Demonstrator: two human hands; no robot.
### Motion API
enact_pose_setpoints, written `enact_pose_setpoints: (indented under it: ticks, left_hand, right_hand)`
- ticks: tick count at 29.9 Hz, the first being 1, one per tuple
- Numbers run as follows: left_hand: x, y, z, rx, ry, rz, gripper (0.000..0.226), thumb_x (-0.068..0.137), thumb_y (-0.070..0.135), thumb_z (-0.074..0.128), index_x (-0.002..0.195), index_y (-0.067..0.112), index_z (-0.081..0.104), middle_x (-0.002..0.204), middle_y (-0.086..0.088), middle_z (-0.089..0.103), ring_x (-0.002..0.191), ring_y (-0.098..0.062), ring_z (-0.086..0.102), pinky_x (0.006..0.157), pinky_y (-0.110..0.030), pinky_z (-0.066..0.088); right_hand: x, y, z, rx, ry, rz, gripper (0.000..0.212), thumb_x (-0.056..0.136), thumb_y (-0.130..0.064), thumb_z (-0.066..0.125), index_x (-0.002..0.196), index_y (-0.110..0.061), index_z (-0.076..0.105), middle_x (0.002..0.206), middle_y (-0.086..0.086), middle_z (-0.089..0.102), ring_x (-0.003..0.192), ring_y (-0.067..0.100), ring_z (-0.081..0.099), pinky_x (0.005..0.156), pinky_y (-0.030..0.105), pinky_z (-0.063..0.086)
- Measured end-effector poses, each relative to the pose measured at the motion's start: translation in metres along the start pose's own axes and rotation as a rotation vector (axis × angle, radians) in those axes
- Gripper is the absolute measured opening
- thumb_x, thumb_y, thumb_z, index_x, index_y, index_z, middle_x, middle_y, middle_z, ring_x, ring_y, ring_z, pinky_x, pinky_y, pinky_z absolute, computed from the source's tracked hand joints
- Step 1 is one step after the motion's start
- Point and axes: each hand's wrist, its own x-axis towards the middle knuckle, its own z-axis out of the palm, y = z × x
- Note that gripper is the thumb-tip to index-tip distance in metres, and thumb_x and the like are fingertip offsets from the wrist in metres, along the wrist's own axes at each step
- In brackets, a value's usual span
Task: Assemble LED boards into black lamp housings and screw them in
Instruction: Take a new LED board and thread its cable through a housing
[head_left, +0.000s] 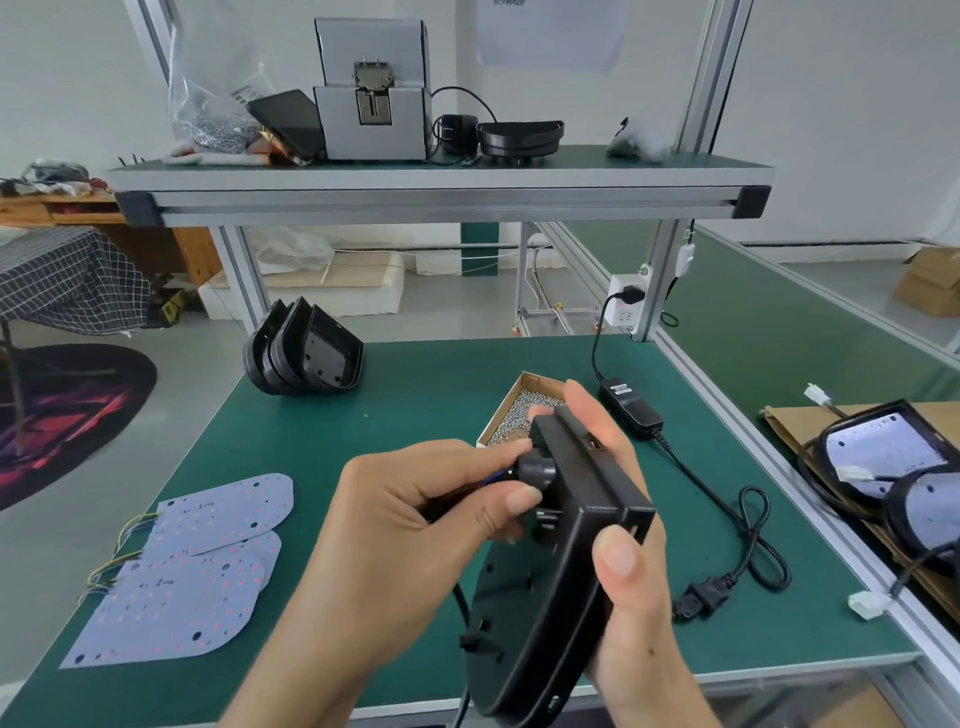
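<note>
Head view, looking down over the green table (363, 426). Front and centre, the right hand (628, 551) grips a black lamp housing (566, 561) by its rim, thumb on the near edge and fingers wrapped round the far side, holding it tilted on edge above the table with its back turned to the left. The left hand (410, 525) comes in from the left, thumb and forefinger pinching a round black knob-like fitting (537, 470) on the back of that housing. A black cable (460, 603) hangs beneath the housing.

Just behind the hands sits a small cardboard box of screws (524, 410), partly hidden by the fingers. At the table's left lie three LED boards (208, 561), overlapping flat, with thin wires trailing off their left ends. At the far left corner a nested stack of empty black housings (306, 348) lies on its side. To the right, a black power adapter (631, 408) rests on the table, its cord looping down to a plug near the right edge.

Further right, on cardboard on the neighbouring surface, are housings with boards fitted (883, 457). Up on the shelf (441, 182) stand a grey screw feeder machine (374, 93), a bag of screws and another black housing.
</note>
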Motion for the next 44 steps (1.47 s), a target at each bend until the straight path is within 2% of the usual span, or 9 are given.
enact_pose_setpoints:
  ticks: [7, 11, 16, 20, 26, 33, 38, 41, 44]
  left_hand:
    - [0.008, 0.005, -0.010, 0.257, -0.070, 0.166, 0.023, 0.097, 0.039, 0.068, 0.118, 0.032, 0.075, 0.078, 0.008, 0.069, 0.072, -0.019, 0.066, 0.065, -0.033, 0.053]
    - [0.007, 0.002, -0.012, 0.293, -0.097, 0.170, 0.023, 0.096, 0.038, 0.067, 0.119, 0.033, 0.073, 0.079, 0.005, 0.068, 0.073, -0.022, 0.066, 0.064, -0.036, 0.054]
    - [0.002, -0.004, -0.012, 0.289, -0.111, 0.117, 0.031, 0.097, 0.041, 0.064, 0.128, 0.042, 0.069, 0.088, 0.005, 0.070, 0.083, -0.021, 0.067, 0.075, -0.034, 0.053]
    - [0.010, -0.001, -0.018, 0.377, -0.067, 0.155, 0.039, 0.090, 0.043, 0.068, 0.129, 0.038, 0.067, 0.087, 0.011, 0.070, 0.080, -0.016, 0.068, 0.072, -0.027, 0.052]
    - [0.012, 0.003, -0.011, 0.433, -0.111, 0.219, 0.026, 0.094, 0.036, 0.066, 0.107, 0.016, 0.077, 0.070, -0.002, 0.062, 0.066, -0.025, 0.058, 0.063, -0.038, 0.048]
    - [0.013, -0.002, -0.006, 0.369, -0.051, 0.249, 0.027, 0.091, 0.019, 0.075, 0.117, 0.013, 0.079, 0.072, 0.005, 0.064, 0.066, -0.018, 0.057, 0.063, -0.028, 0.048]
    - [0.011, -0.004, -0.003, 0.363, -0.034, 0.262, 0.030, 0.092, 0.018, 0.073, 0.121, 0.010, 0.077, 0.072, 0.004, 0.065, 0.067, -0.020, 0.058, 0.064, -0.029, 0.048]
    - [0.011, -0.001, -0.008, 0.390, -0.064, 0.206, 0.032, 0.093, 0.025, 0.072, 0.124, 0.017, 0.076, 0.075, 0.009, 0.067, 0.070, -0.015, 0.062, 0.067, -0.022, 0.048]
    - [0.007, 0.005, -0.008, 0.217, -0.045, 0.013, 0.027, 0.090, 0.039, 0.075, 0.115, 0.033, 0.079, 0.080, 0.010, 0.075, 0.071, -0.015, 0.072, 0.067, -0.023, 0.056]
  right_hand:
    - [0.007, -0.011, 0.003, -0.011, -0.009, -0.007, 0.098, 0.075, -0.080, 0.074, 0.157, -0.034, 0.044, 0.120, 0.019, 0.062, 0.105, 0.039, 0.060, 0.098, 0.075, 0.047]
    - [0.007, -0.012, 0.002, -0.048, -0.030, 0.007, 0.096, 0.073, -0.083, 0.072, 0.154, -0.040, 0.047, 0.131, 0.002, 0.066, 0.118, 0.025, 0.063, 0.105, 0.050, 0.053]
    - [0.006, -0.012, 0.003, -0.005, -0.018, 0.034, 0.087, 0.079, -0.081, 0.068, 0.153, -0.038, 0.050, 0.145, 0.010, 0.061, 0.140, 0.037, 0.052, 0.116, 0.068, 0.035]
    - [0.008, -0.016, 0.004, 0.023, -0.011, 0.086, 0.084, 0.080, -0.077, 0.070, 0.150, -0.035, 0.054, 0.146, 0.009, 0.062, 0.143, 0.030, 0.051, 0.121, 0.062, 0.032]
    - [0.005, -0.017, 0.003, 0.176, -0.010, 0.131, 0.089, 0.067, -0.076, 0.081, 0.143, -0.033, 0.063, 0.145, 0.021, 0.059, 0.137, 0.039, 0.054, 0.121, 0.065, 0.032]
    - [0.005, -0.014, 0.003, 0.096, -0.014, 0.093, 0.087, 0.072, -0.080, 0.074, 0.148, -0.041, 0.055, 0.148, 0.009, 0.060, 0.144, 0.031, 0.050, 0.121, 0.063, 0.031]
    - [0.004, -0.011, 0.006, 0.099, -0.001, 0.114, 0.084, 0.080, -0.075, 0.073, 0.152, -0.037, 0.052, 0.146, 0.012, 0.060, 0.141, 0.030, 0.054, 0.120, 0.054, 0.038]
    - [0.005, -0.010, 0.003, 0.085, 0.000, 0.109, 0.083, 0.081, -0.075, 0.072, 0.152, -0.038, 0.051, 0.148, 0.011, 0.059, 0.143, 0.032, 0.051, 0.120, 0.060, 0.033]
    - [0.006, -0.012, 0.001, 0.046, -0.009, 0.074, 0.085, 0.081, -0.077, 0.070, 0.153, -0.038, 0.050, 0.150, 0.009, 0.058, 0.145, 0.036, 0.048, 0.118, 0.068, 0.032]
